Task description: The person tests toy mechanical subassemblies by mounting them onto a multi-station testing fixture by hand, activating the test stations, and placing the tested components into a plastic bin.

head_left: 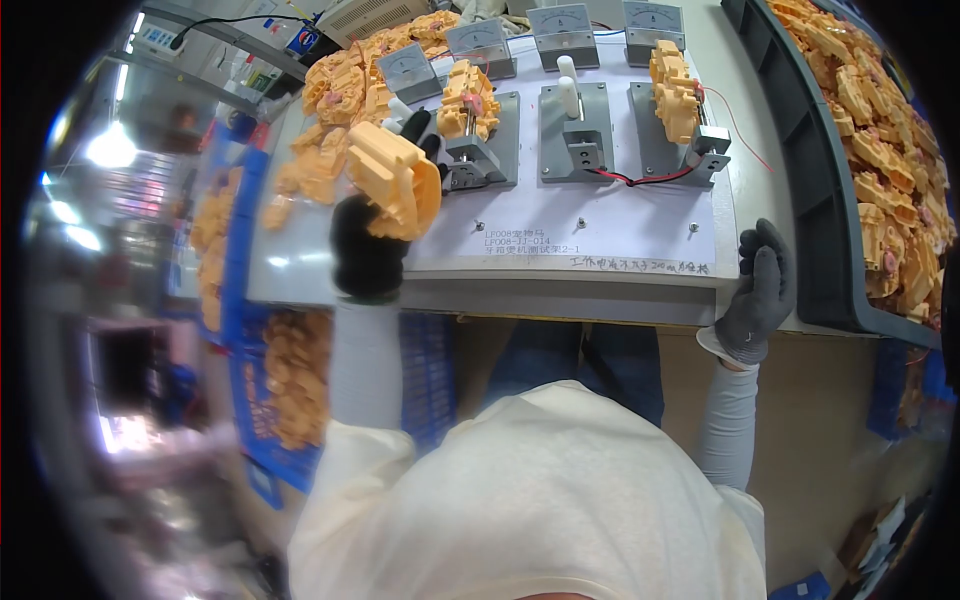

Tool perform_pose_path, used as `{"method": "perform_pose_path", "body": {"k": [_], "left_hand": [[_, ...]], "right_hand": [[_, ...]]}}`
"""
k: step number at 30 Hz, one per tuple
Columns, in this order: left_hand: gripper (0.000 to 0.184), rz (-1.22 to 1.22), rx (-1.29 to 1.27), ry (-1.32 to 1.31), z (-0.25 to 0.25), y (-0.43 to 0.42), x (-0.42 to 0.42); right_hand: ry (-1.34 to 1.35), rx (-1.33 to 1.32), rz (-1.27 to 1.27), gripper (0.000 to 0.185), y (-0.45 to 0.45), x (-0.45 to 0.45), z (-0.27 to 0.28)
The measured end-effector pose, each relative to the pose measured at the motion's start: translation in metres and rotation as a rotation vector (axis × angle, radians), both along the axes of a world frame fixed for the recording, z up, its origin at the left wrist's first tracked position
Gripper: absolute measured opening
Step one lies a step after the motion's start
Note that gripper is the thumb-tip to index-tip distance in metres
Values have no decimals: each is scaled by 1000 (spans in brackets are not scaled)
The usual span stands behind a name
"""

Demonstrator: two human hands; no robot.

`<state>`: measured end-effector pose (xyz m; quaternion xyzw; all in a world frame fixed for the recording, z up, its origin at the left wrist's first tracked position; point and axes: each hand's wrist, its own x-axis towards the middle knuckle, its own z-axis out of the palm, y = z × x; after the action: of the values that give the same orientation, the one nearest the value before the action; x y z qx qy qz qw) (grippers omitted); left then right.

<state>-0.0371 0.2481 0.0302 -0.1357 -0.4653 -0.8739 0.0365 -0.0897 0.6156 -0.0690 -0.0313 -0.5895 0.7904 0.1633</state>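
My left hand (372,250), in a black glove, holds an orange plastic gearbox housing (393,182) above the table's left part. Its dark fingertips reach past the housing, close to the leftmost grey test stand (497,140). On that stand sits another orange gearbox (468,100). The middle stand (602,125) bears a white-handled clamp and no gearbox. A third gearbox (676,92) is mounted on the right stand (648,150). My right hand (762,295), in a grey glove, rests at the table's front right edge, fingers stretched out, with nothing visible in it.
Several analog meters (563,35) line the back. A printed paper sheet (640,225) lies under the stands. Orange gearboxes (335,85) are heaped at the back left. A dark grey bin (800,200) of them stands right; blue crates (425,370) are at left and below. Red wire (740,130) trails right.
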Motion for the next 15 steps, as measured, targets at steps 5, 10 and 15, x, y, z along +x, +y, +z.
{"method": "perform_pose_path", "body": {"k": [5,10,15], "left_hand": [[72,98,-794,-98,66,8,-14],[50,-118,-1214,-146,85,-13,-53],[39,-289,-1237,-136,94,4,-62]], "right_hand": [[26,19,19,27,1,0,-1],[-1,2,12,28,0,1,1],[-8,16,1,28,0,1,1]]}}
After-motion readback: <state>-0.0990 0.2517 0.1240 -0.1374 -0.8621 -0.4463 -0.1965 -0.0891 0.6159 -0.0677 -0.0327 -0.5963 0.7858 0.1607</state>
